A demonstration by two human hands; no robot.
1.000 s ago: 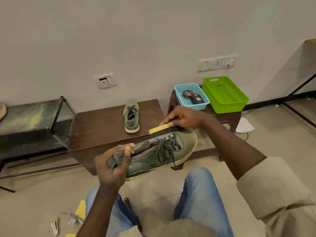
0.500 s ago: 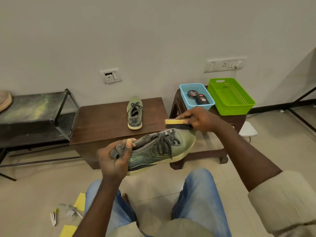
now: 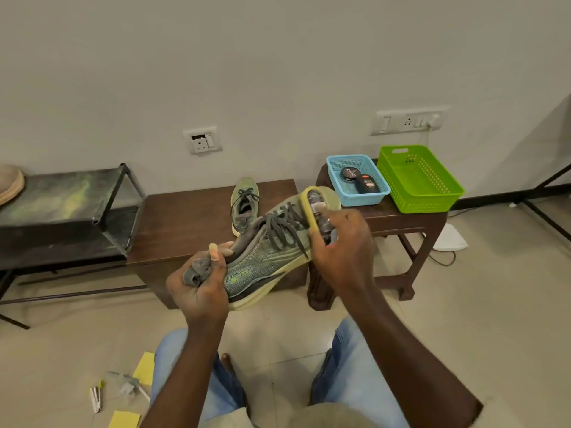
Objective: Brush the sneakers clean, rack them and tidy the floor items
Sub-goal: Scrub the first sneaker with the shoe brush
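brush (image 3: 312,208) now upturned over sneaker (image 3: 268,251)

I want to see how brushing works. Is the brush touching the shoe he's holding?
Touching. The head view shows the brush in the right hand pressed on the held sneaker's toe.

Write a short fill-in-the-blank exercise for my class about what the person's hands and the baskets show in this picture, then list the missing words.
1. The left hand grips the held sneaker at its ____ end.
2. The right hand holds a ____ against that sneaker's toe.
3. The second sneaker rests on the dark ____ bench.
4. The tin and the bottle lie in the ____ basket, not the green basket.

Missing words: heel; brush; wooden; blue
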